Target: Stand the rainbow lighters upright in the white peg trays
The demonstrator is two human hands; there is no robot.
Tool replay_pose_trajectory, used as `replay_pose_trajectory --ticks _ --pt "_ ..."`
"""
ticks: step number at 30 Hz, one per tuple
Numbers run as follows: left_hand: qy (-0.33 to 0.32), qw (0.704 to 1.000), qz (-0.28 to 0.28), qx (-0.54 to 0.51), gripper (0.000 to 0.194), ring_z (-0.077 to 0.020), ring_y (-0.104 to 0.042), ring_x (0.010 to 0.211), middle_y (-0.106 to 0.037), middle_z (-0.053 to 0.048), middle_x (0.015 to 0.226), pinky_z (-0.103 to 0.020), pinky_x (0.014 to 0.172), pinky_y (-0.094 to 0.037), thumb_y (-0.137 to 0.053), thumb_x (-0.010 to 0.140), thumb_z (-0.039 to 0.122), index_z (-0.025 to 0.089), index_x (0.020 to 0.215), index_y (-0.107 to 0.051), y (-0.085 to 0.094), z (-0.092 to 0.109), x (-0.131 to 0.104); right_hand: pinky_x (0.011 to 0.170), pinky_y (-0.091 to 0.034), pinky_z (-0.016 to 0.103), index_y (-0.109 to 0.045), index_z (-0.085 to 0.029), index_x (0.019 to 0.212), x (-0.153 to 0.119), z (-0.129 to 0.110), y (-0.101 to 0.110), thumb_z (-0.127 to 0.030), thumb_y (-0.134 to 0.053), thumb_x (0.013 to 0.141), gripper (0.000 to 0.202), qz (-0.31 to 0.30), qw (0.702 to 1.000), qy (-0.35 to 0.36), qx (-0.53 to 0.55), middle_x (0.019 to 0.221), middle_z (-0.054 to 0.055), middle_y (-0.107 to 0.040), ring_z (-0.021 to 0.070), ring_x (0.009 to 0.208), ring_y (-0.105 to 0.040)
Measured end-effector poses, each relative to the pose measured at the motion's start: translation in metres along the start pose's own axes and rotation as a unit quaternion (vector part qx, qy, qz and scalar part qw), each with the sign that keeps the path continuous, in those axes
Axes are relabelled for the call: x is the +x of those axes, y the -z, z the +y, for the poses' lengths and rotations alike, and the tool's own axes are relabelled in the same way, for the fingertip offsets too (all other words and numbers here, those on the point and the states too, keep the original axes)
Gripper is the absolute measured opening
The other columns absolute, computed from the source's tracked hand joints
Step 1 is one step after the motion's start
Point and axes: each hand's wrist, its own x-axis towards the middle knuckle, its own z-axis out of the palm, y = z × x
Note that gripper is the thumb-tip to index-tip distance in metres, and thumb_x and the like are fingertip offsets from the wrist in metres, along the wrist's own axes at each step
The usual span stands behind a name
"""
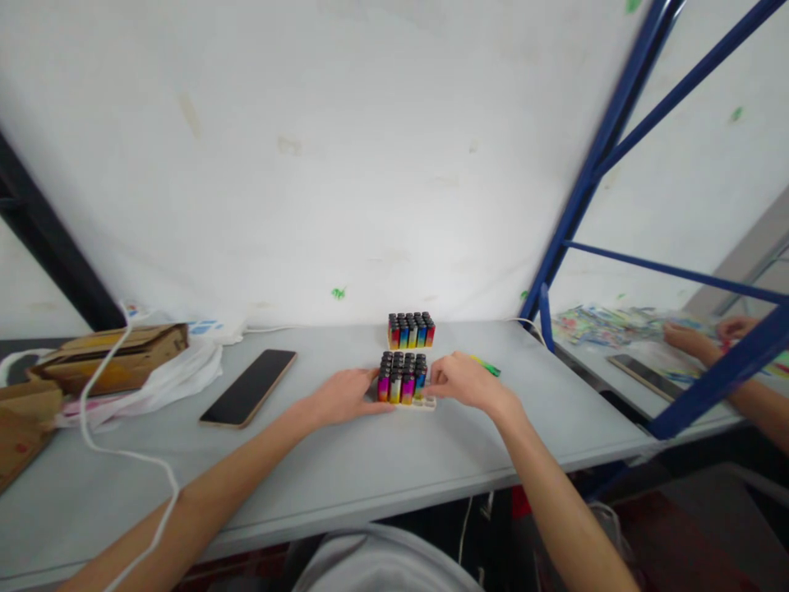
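Note:
A pale slotted tray sits on the desk in front of me, filled with upright multicoloured lighters with black tops. Bare slots show at its front right corner. My left hand steadies the tray from the left, its thumb along the front edge and its fingers beside the lighters. On the right side, the fingers of my right hand are pinched at a blue and yellow lighter; the fingertips are partly hidden. Behind stands a second block of lighters, near the wall.
Green flat pieces lie right of my right hand. A phone, cardboard boxes, a plastic bag and a white cable are on the left. Beyond the blue metal frame, another person's hands work over a littered desk.

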Motion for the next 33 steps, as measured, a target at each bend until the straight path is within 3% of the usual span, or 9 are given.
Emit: replay_pose_trajectory --ticks 3,6,10,13,17,21,24,29,33 --pt "-0.009 1.000 0.007 0.010 0.063 -0.0357 -0.072 0.100 -0.075 -0.015 0.113 -0.039 0.083 -0.053 -0.056 0.089 0.071 0.017 0.120 -0.063 -0.002 -0.002 0.001 0.061 -0.048 0.026 -0.074 -0.018 0.078 -0.003 0.011 0.007 -0.044 -0.076 0.086 0.027 -0.038 0.999 0.011 0.035 0.072 0.003 -0.076 0.0194 0.066 -0.070" --pt "-0.006 1.000 0.005 0.007 0.062 -0.0358 -0.072 0.103 -0.075 -0.015 0.115 -0.039 0.086 -0.054 -0.058 0.088 0.072 0.018 0.119 -0.064 -0.003 -0.002 0.001 0.064 -0.049 0.027 -0.076 -0.018 0.088 -0.005 0.034 0.023 -0.045 -0.064 0.095 0.030 0.007 0.999 0.005 0.034 0.072 0.003 -0.076 0.0193 0.066 -0.070" --pt "0.004 1.000 0.003 0.008 0.063 -0.0353 -0.071 0.106 -0.075 -0.015 0.117 -0.039 0.089 -0.053 -0.058 0.087 0.072 0.019 0.121 -0.063 -0.002 -0.002 0.001 0.076 -0.051 0.030 -0.078 -0.017 0.093 -0.010 0.074 0.039 -0.032 -0.061 0.094 0.023 0.096 0.989 -0.084 -0.076 0.090 0.009 -0.080 0.0225 0.082 -0.073" --pt "-0.007 1.000 0.005 0.006 0.064 -0.0360 -0.071 0.106 -0.075 -0.015 0.117 -0.040 0.089 -0.054 -0.056 0.088 0.073 0.019 0.123 -0.062 -0.003 -0.002 0.001 0.079 -0.051 0.031 -0.079 -0.017 0.095 -0.014 0.104 0.040 -0.030 -0.067 0.088 0.019 0.111 0.972 -0.161 -0.131 0.095 0.012 -0.080 0.0252 0.088 -0.073" --pt "-0.005 1.000 0.004 0.000 0.063 -0.0365 -0.072 0.105 -0.075 -0.016 0.118 -0.040 0.088 -0.054 -0.058 0.088 0.072 0.019 0.121 -0.063 -0.002 0.000 0.001 0.081 -0.053 0.033 -0.080 -0.018 0.099 -0.017 0.129 0.032 -0.036 -0.073 0.084 0.024 0.097 0.965 -0.195 -0.145 0.096 0.014 -0.080 0.0283 0.091 -0.074" --pt "0.004 1.000 -0.001 0.002 0.062 -0.0353 -0.072 0.104 -0.075 -0.015 0.117 -0.039 0.088 -0.054 -0.059 0.087 0.071 0.019 0.119 -0.063 -0.001 0.000 0.001 0.084 -0.053 0.033 -0.080 -0.016 0.105 -0.012 0.139 0.024 -0.030 -0.069 0.086 0.026 0.071 0.970 -0.194 -0.130 0.103 0.014 -0.080 0.0287 0.095 -0.074" --pt "-0.002 1.000 0.001 0.004 0.062 -0.0347 -0.072 0.102 -0.075 -0.014 0.115 -0.038 0.086 -0.054 -0.057 0.088 0.072 0.019 0.119 -0.063 -0.001 -0.001 0.001 0.084 -0.053 0.035 -0.080 -0.016 0.099 -0.008 0.144 0.020 -0.029 -0.068 0.087 0.022 0.083 0.976 -0.167 -0.116 0.100 0.014 -0.080 0.0297 0.094 -0.074" --pt "-0.004 1.000 0.005 0.014 0.063 -0.0359 -0.072 0.101 -0.075 -0.015 0.114 -0.039 0.085 -0.054 -0.055 0.089 0.073 0.018 0.118 -0.064 -0.002 -0.001 0.000 0.081 -0.055 0.039 -0.077 -0.016 0.101 -0.005 0.145 0.022 -0.045 -0.068 0.085 0.034 0.212 0.967 -0.143 -0.002 0.094 0.011 -0.077 0.0283 0.086 -0.072" --pt "-0.007 1.000 0.003 0.013 0.062 -0.0356 -0.072 0.103 -0.075 -0.015 0.115 -0.039 0.086 -0.054 -0.056 0.089 0.072 0.019 0.119 -0.063 -0.001 0.000 0.001 0.073 -0.055 0.036 -0.072 -0.014 0.110 -0.001 0.127 0.023 -0.057 -0.076 0.074 0.056 0.303 0.918 -0.115 0.229 0.093 0.009 -0.074 0.0212 0.071 -0.068"
